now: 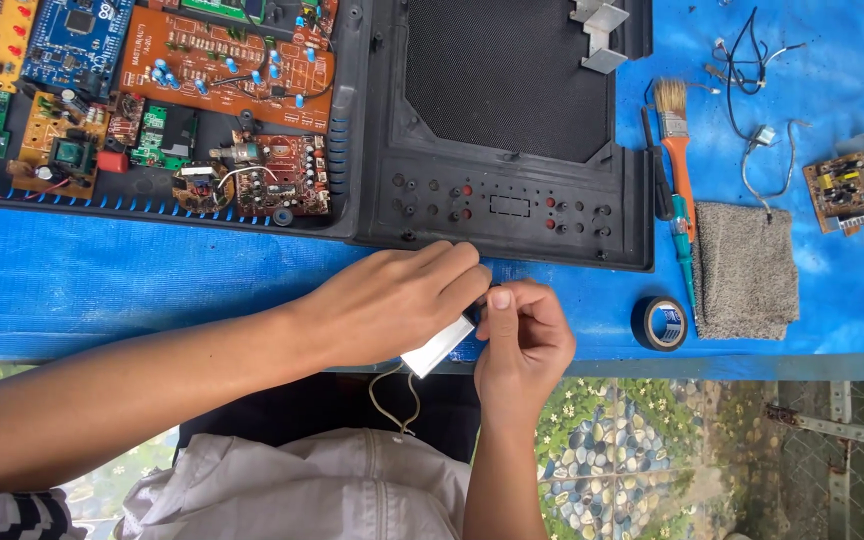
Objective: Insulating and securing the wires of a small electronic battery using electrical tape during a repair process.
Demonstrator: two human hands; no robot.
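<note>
Hands: the left hand [392, 305] and right hand [520, 335] meet at the near edge of the desk [102, 290], both pinching one small white block [439, 346]; the left hand's fingers close over its upper end, the right hand's thumb and fingertips grip just beside them

White block: a single flat, oblong piece, its long axis slanting from lower left up to upper right; it sits between the two hands, partly hidden by the left palm; one thin pale wire [392, 400] loops down from under it toward the person's lap

Desk: covered in blue sheeting

Black panel: one dark plastic housing [512, 190] with a mesh centre lies just beyond the hands, rows of small holes along its near edge, a few red dots among them

Circuit boards: a black tray [347, 150] on the left holds a cluster of boards, too crowded to count exactly; orange, blue, green and brown ones show; one more small brown board [845, 190] lies far right

Tools: one paintbrush [674, 130] with an orange handle, pointing away from the person; one roll of black tape [660, 323] with a blue inner label; one grey folded cloth [747, 268]

Loose wires: several thin black and grey leads [752, 60] at upper right
</note>
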